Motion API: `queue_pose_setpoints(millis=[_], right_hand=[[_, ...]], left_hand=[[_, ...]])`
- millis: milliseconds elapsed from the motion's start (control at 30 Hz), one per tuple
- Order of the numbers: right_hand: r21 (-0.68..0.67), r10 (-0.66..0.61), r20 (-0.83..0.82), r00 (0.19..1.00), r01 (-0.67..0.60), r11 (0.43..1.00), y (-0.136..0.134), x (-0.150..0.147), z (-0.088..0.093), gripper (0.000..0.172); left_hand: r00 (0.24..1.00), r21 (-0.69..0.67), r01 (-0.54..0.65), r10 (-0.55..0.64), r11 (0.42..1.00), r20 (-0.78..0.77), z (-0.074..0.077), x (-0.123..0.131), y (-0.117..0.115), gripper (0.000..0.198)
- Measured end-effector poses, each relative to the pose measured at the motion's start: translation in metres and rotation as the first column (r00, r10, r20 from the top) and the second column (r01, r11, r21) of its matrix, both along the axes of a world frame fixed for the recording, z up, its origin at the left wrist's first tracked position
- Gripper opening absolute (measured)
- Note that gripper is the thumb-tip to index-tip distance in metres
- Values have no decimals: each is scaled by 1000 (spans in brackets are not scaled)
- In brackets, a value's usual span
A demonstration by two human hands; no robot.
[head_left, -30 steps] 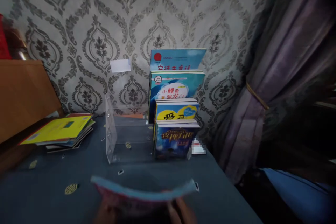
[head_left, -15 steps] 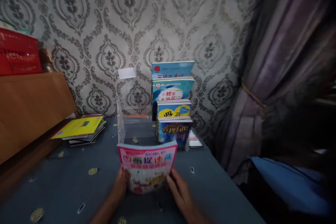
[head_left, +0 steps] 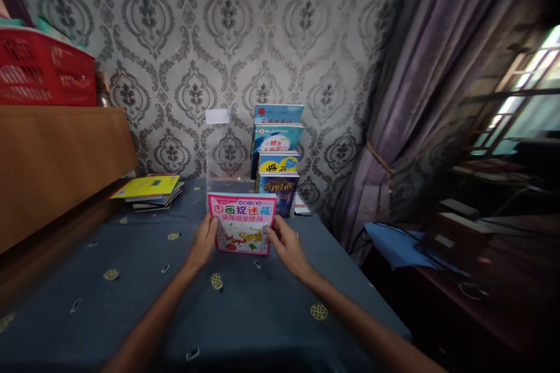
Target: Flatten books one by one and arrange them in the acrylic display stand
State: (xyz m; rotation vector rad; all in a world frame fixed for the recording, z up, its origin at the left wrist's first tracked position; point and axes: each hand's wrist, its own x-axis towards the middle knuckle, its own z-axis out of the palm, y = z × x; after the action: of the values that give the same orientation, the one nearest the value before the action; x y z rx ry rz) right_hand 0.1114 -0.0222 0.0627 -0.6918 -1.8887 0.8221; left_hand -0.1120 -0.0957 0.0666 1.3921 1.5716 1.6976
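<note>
A pink-edged picture book [head_left: 243, 224] with animal drawings is held upright between my two hands, cover facing me. My left hand [head_left: 205, 241] is closed on its left edge and my right hand [head_left: 286, 245] on its right edge, thumbs on the cover. Right behind the book is a clear plastic stepped rack [head_left: 230, 170] with a white label [head_left: 217, 116] at its back. Several books stand in its right column: a dark blue book [head_left: 276, 191] in front, then a yellow and blue book [head_left: 280, 162], a teal book [head_left: 280, 137] and a light blue book [head_left: 280, 112].
A stack of books with a yellow one [head_left: 151, 186] on top lies at the left on the blue cloth-covered table [head_left: 166, 303]. Further left, a red basket [head_left: 48, 70] sits on a wooden board [head_left: 65, 151]. A tied purple curtain [head_left: 380, 145] hangs at the right.
Both hands have moved forward with the pink book, bringing it close to the rack's front. The book now looks flat rather than bowed. My view has shifted, showing more at the right.
</note>
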Motion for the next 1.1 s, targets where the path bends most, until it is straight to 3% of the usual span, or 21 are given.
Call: queue_pose_setpoints(millis=[133, 300, 533, 633, 733, 867, 967, 1100], right_hand=[[94, -21, 14, 1000, 19, 995, -22, -1, 12, 26], [174, -11, 48, 999, 3, 985, -34, -4, 25, 21], [45, 48, 109, 993, -53, 998, 4, -10, 24, 23], [0, 99, 105, 990, -99, 995, 21, -14, 31, 23], [-23, 151, 88, 985, -149, 989, 41, -20, 48, 22], [40, 166, 71, 984, -169, 985, 70, -32, 81, 21], [123, 220, 66, 973, -226, 966, 90, -41, 113, 18], [313, 152, 91, 984, -173, 934, 112, -53, 167, 14]], left_hand=[[991, 15, -6, 8, 1000, -134, 3, -9, -24, 41], [986, 61, -65, 74, 996, -147, 8, -11, -30, 40], [993, -39, 18, -22, 999, -119, 7, -26, -8, 48], [991, -62, 25, -32, 998, -130, 15, -35, 7, 49], [985, -42, 38, -45, 998, -167, 32, -43, 24, 46], [965, 52, 8, 6, 999, -264, 68, -56, 47, 39], [928, 148, -20, 74, 989, -364, 100, -68, 65, 35], [871, 317, -58, 204, 947, -448, 148, -83, 86, 31]])
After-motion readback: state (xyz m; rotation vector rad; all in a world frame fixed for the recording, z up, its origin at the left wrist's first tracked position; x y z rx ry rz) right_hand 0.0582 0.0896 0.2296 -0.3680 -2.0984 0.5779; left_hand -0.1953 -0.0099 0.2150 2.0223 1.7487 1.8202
